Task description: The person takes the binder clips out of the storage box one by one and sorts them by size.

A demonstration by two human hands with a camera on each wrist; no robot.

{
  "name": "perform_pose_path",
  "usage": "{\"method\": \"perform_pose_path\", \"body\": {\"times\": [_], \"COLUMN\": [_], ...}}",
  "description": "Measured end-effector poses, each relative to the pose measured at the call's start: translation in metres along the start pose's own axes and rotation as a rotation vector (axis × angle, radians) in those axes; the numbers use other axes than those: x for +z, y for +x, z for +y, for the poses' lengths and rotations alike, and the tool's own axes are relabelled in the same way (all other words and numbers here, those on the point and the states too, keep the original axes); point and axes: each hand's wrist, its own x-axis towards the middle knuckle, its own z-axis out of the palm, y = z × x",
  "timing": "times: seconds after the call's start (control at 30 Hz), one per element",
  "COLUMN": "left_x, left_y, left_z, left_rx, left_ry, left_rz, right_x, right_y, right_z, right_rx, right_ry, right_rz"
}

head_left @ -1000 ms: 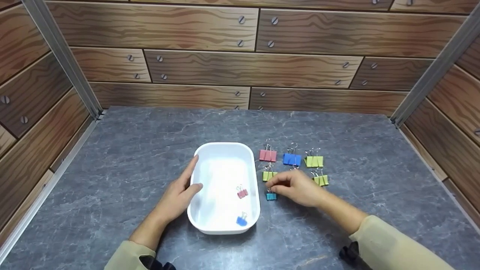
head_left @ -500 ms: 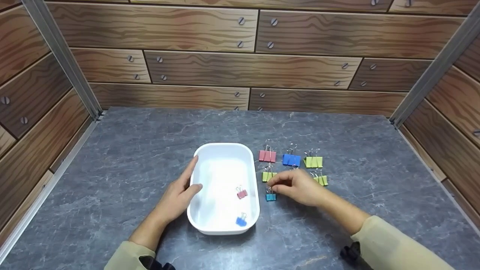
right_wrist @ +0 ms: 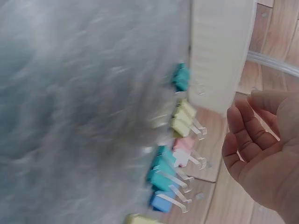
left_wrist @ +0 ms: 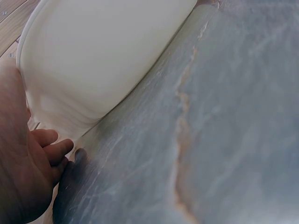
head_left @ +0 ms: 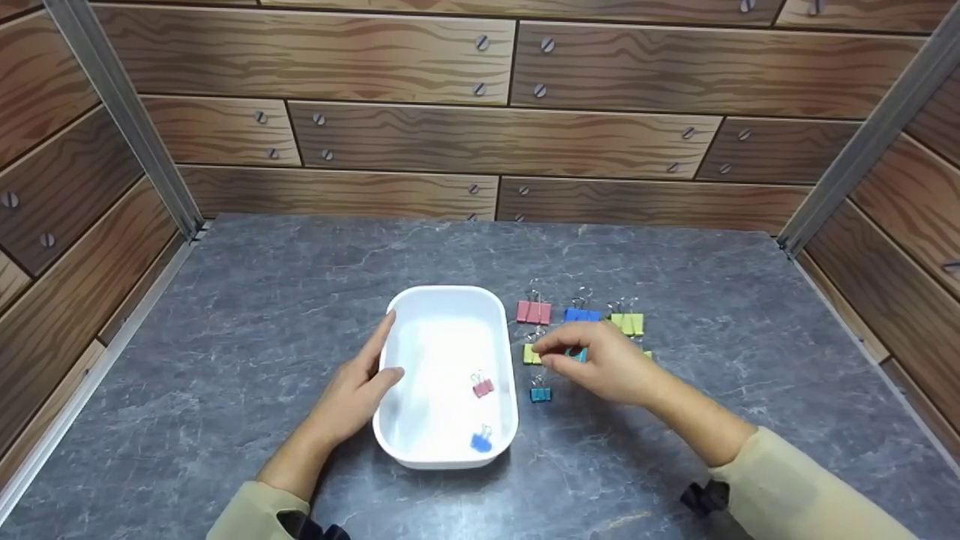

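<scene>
My left hand holds the left side of a white plastic tub, its thumb over the rim and fingers along the outer wall. Inside the tub lie a small pink binder clip and a small blue binder clip. My right hand hovers over the clips right of the tub, fingers loosely bent and holding nothing in the right wrist view. Just below its fingertips stands a small teal binder clip. A yellow-green clip is behind the fingertips, and another teal clip is mostly hidden by the hand.
Along the back of the group stand a large pink clip, a blue clip and a yellow-green clip. A pink-and-white clip shows in the right wrist view. Wood-patterned walls enclose the dark marbled tabletop.
My right hand has drawn back from the small teal clip's handles, rising slightly and away from me; the clip stays standing on the table. The left hand and tub have held still.
</scene>
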Motion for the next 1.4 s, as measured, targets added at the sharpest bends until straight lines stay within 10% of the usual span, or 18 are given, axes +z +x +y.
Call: {"method": "perform_pose_path", "body": {"times": [0.4, 0.5, 0.63, 0.93, 1.2, 1.4], "left_x": [0.000, 0.002, 0.005, 0.005, 0.002, 0.006], "left_y": [-0.002, 0.002, 0.009, 0.010, 0.002, 0.008], "left_z": [0.001, -0.017, -0.041, -0.039, -0.007, -0.031], "left_rx": [-0.014, -0.008, 0.014, 0.011, -0.021, -0.008], "left_ry": [0.010, 0.026, 0.042, 0.039, 0.022, 0.026], "left_rz": [0.008, 0.017, 0.031, 0.033, 0.022, 0.038], "right_x": [0.019, 0.028, 0.037, 0.045, 0.049, 0.055], "right_y": [0.023, 0.029, 0.035, 0.043, 0.046, 0.048], "right_z": [-0.037, -0.041, -0.044, -0.043, -0.039, -0.040], "right_rx": [-0.231, -0.283, -0.271, -0.284, -0.221, -0.222], "right_ry": [0.016, 0.012, -0.004, -0.098, -0.126, -0.178], "right_rz": [-0.112, -0.150, -0.234, -0.362, -0.498, -0.540]}}
